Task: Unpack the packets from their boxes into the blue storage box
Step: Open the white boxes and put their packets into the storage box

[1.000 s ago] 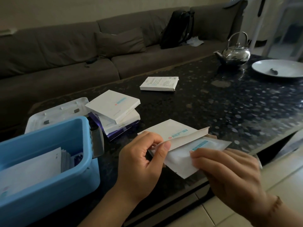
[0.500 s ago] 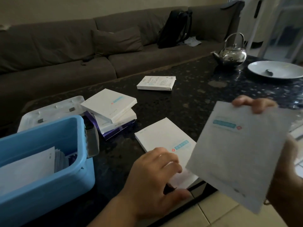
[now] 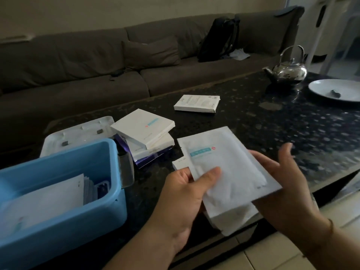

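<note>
Pinching the flat white foil packet [image 3: 224,166] between thumb and fingers at its near-left edge, the left hand [image 3: 183,199] holds it above the dark speckled stone table [image 3: 292,121]. The right hand [image 3: 286,184] supports the packet from beneath, fingers spread loosely. Left of them sits the blue plastic storage box [image 3: 78,217], white packets already inside.

kettle [image 3: 288,72]: shiny metal | table [image 3: 292,121]: glossy speckled stone | sofa [image 3: 78,61]: matt cloth

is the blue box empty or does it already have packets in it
Not empty. The blue storage box is open-topped and already holds white packets standing inside; its lid lies behind it.
</note>
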`<state>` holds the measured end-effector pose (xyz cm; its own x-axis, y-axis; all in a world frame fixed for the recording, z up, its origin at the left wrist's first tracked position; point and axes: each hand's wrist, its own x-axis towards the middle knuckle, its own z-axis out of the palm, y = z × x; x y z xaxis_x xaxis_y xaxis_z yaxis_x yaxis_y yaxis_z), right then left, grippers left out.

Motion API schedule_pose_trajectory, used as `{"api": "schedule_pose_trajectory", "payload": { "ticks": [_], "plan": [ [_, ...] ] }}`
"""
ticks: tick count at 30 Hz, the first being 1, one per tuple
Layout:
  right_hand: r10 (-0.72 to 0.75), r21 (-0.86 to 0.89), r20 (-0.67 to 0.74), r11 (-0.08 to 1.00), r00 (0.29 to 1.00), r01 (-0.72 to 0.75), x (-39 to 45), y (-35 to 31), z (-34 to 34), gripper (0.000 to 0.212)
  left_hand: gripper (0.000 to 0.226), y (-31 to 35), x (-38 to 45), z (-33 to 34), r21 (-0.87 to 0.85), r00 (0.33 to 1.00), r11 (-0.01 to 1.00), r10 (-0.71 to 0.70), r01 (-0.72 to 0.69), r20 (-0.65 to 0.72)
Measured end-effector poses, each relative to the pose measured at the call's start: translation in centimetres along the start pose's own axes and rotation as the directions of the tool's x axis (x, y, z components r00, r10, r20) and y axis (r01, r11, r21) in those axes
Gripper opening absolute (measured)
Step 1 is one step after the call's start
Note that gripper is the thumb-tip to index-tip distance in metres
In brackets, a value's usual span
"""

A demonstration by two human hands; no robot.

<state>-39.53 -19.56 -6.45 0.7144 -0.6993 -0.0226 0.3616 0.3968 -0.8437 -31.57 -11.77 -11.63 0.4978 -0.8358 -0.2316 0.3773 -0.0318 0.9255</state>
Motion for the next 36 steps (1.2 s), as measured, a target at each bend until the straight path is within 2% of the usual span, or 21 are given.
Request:
{"api": "schedule_pose_trajectory", "payload": {
  "ticks": [1, 3, 4, 5, 6, 9, 11, 13, 16, 18, 20, 23, 26, 28, 33, 36],
  "plan": [
    [-0.002, -0.212, 0.062, 0.977, 0.998, 0.015, -3.5, 0.2, -2.8, 0.085, 0.040, 0.3, 0.0, -0.1, -0.009, 0.998, 0.999, 0.040, -0.040, -0.047],
    [0.061, -0.262, -0.007, 0.963, 0.998, -0.061, -0.9, 1.3, -4.3, 0.067, 0.031, 0.9, -0.2, 0.0, -0.009, 0.989, 0.995, 0.097, -0.099, -0.116],
    [0.017, -0.354, -0.048, 0.935, 0.999, -0.033, -1.1, 1.3, -4.7, 0.052, 0.025, 1.1, -0.3, 0.0, -0.006, 0.985, 0.994, 0.109, -0.111, -0.130],
    [0.015, -0.414, -0.024, 0.910, 1.000, -0.023, -0.6, 1.4, -4.9, 0.040, 0.020, 1.3, -0.4, 0.0, -0.009, 0.984, 0.993, 0.116, -0.118, -0.136],
    [0.028, -0.437, -0.025, 0.899, 0.999, -0.037, -0.2, 1.4, -4.7, 0.038, 0.015, 1.6, -0.5, -0.1, -0.018, 0.983, 0.992, 0.118, -0.122, -0.143],
    [0.108, -0.465, 0.015, 0.881, 0.994, -0.089, 0.3, -0.2, -3.5, 0.034, 0.011, 3.6, -0.7, -1.8, 0.017, 0.965, 0.983, 0.181, -0.181, -0.188],
    [0.165, -0.492, 0.047, 0.862, 0.985, -0.121, 0.7, -1.7, -2.2, 0.034, 0.016, 5.8, -1.1, -3.9, 0.149, 0.922, 0.947, 0.314, -0.286, -0.226],
    [0.228, -0.538, 0.064, 0.828, 0.972, -0.158, 1.2, -2.9, -0.7, 0.034, 0.018, 8.4, -1.8, -6.1, 0.286, 0.886, 0.888, 0.421, -0.360, -0.192],
    [0.273, -0.588, 0.103, 0.792, 0.957, -0.163, 2.3, -3.5, 1.7, 0.048, 0.018, 11.3, -3.5, -9.3, 0.331, 0.913, 0.874, 0.400, -0.355, -0.076],
    [0.251, -0.588, 0.133, 0.799, 0.959, -0.127, 3.3, -3.3, 3.5, 0.027, 0.026, 12.6, -4.7, -11.6, 0.359, 0.932, 0.876, 0.359, -0.323, -0.037],
    [0.253, -0.587, 0.171, 0.802, 0.952, -0.108, 3.9, -2.7, 5.6, 0.024, 0.031, 13.5, -5.9, -13.8, 0.372, 0.935, 0.873, 0.352, -0.315, -0.035],
    [0.347, -0.665, 0.249, 0.740, 0.904, -0.100, 4.8, -1.6, 8.9, 0.034, 0.031, 14.6, -7.5, -16.7, 0.387, 0.892, 0.839, 0.445, -0.382, -0.086],
    [0.416, -0.711, 0.299, 0.697, 0.859, -0.090, 5.6, 0.3, 12.1, 0.032, 0.037, 15.0, -8.4, -19.7, 0.382, 0.808, 0.810, 0.547, -0.444, -0.221],
    [0.444, -0.718, 0.312, 0.689, 0.840, -0.098, 6.2, 1.7, 14.2, 0.030, 0.034, 14.9, -8.8, -21.6, 0.426, 0.772, 0.801, 0.563, -0.421, -0.294],
    [0.466, -0.779, 0.292, 0.622, 0.835, -0.075, 7.7, 5.8, 17.7, 0.016, 0.016, 14.7, -10.0, -25.4, 0.575, 0.716, 0.789, 0.529, -0.218, -0.455],
    [0.505, -0.827, 0.264, 0.557, 0.822, -0.077, 8.1, 7.9, 19.0, 0.020, 0.009, 14.5, -10.0, -27.0, 0.566, 0.612, 0.812, 0.520, -0.140, -0.595]
  ]
}}
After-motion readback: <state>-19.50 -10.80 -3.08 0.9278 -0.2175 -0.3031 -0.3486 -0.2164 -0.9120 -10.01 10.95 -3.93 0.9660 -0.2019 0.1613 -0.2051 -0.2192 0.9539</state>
